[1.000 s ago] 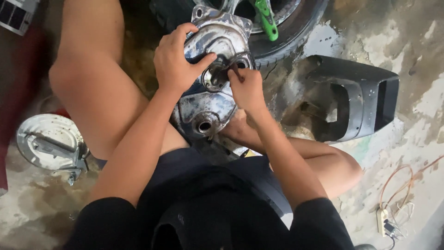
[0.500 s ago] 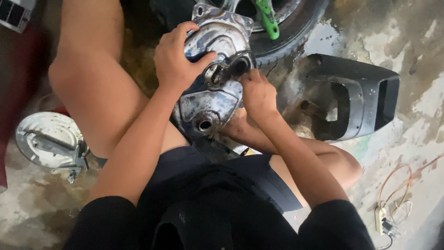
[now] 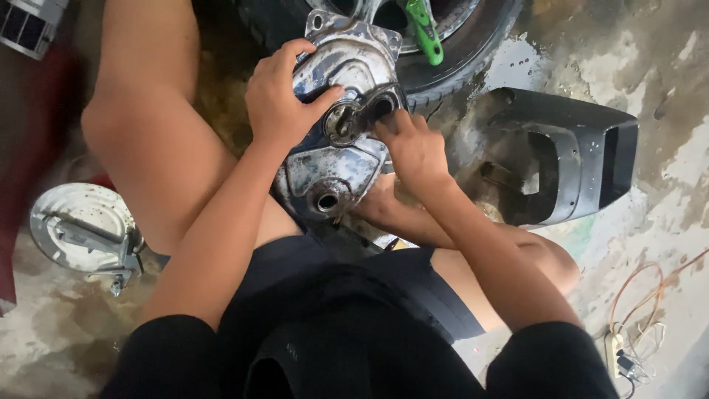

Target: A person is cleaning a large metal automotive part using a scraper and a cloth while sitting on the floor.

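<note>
A shiny metal engine casing [image 3: 347,159] stands between my knees, leaning against a black tyre [image 3: 473,52]. My left hand [image 3: 277,96] grips the upper part of the casing, thumb pressed beside a round ring opening [image 3: 343,122]. My right hand [image 3: 413,148] rests on the casing's right side, its fingertips at the edge of a second round opening [image 3: 380,107]. A smaller hole [image 3: 327,201] shows lower on the casing. I cannot tell whether the right fingers hold a small part.
A black plastic cover [image 3: 569,159] lies on the stained concrete at right. A round chrome cover [image 3: 81,229] lies at left. A green-handled tool [image 3: 425,29] sticks out of the wheel. Thin wires and a small connector [image 3: 628,355] lie at lower right.
My right hand slid down from the ring opening to the casing's right side, then came back up to its edge. The left hand stays gripping the casing.
</note>
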